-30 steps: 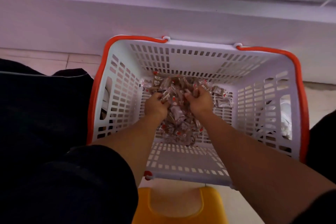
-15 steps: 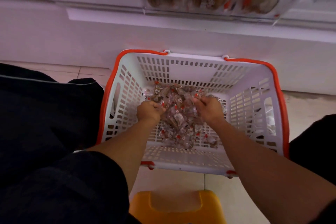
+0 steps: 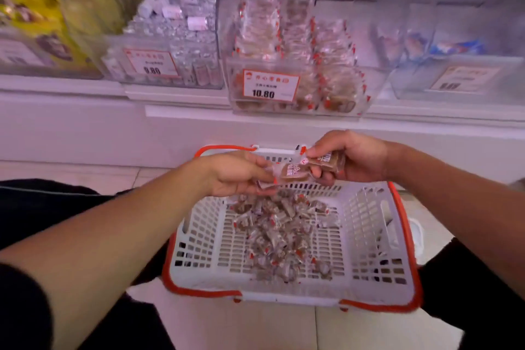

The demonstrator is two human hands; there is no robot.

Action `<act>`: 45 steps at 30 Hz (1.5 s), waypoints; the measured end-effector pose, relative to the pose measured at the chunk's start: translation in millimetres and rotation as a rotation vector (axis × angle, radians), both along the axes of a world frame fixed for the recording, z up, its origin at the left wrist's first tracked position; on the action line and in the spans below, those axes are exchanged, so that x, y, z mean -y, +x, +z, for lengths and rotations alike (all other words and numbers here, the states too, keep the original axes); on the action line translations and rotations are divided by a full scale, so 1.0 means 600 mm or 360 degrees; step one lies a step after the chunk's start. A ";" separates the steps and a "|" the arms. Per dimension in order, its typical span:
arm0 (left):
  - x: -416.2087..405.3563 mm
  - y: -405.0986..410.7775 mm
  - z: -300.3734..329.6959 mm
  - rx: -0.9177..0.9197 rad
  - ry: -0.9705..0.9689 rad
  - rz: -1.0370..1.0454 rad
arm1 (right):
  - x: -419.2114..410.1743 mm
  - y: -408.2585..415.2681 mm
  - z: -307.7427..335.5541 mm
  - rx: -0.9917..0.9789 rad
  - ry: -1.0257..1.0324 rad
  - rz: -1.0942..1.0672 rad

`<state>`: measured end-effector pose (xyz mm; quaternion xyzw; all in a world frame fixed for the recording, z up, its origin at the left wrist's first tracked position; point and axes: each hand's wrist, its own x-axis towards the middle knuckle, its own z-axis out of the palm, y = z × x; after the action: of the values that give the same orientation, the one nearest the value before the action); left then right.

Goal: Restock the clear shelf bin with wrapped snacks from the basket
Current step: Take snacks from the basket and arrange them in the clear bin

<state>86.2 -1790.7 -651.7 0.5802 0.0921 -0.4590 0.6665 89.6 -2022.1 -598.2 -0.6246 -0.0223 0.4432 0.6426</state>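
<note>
Both hands are now up out of the basket (image 3: 397, 239) — half a second ago they were sunk in the heap, raking it together. The left hand (image 3: 237, 175) pinches a small bunch of wrapped snacks (image 3: 294, 172) at their near ends, and the right hand (image 3: 350, 159) curls its fingers round another brown packet just beside, the two loads touching between the fists. How many pieces each hand carries I cannot tell; the wrappers overlap.

Below the grip, the loose pile (image 3: 284, 231) lies on the basket floor, a good many pieces left. Above and beyond the grip stands the clear shelf bin (image 3: 301, 85) with its 10.80 price tag (image 3: 270, 85), already partly filled with the same red-edged wrappers. The view has swung up from the basket to the shelf, so the bin's open top shows.

My reading: the gather is done and the carry has begun — the handful needs to rise over the bin's front wall and be let go inside. Several more such trips look likely.
</note>
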 end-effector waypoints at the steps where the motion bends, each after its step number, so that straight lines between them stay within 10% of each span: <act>1: -0.006 -0.001 0.044 -0.0021 -0.0058 -0.0096 | 0.005 -0.003 0.036 0.0120 -0.0013 0.0062; 13: 0.019 -0.019 0.230 0.0008 -0.0386 -0.0621 | -0.001 -0.027 0.196 0.0992 -0.0333 0.0559; 25: 0.067 -0.008 0.222 0.0284 -0.0302 -0.0204 | 0.023 0.015 0.200 0.1323 -0.0563 -0.0024; 31: 0.063 -0.008 0.217 0.0693 -0.0160 -0.0285 | 0.009 -0.003 0.177 0.1911 -0.0834 0.0234; 45: 0.009 0.057 0.319 0.1320 0.0193 0.0264 | -0.007 0.056 0.249 0.1500 -0.0380 -0.0353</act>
<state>120.5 -1796.1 -460.1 0.7445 -0.1107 -0.1253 0.6464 123.1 -2017.9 -449.0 -0.8248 -0.1930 0.0411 0.5298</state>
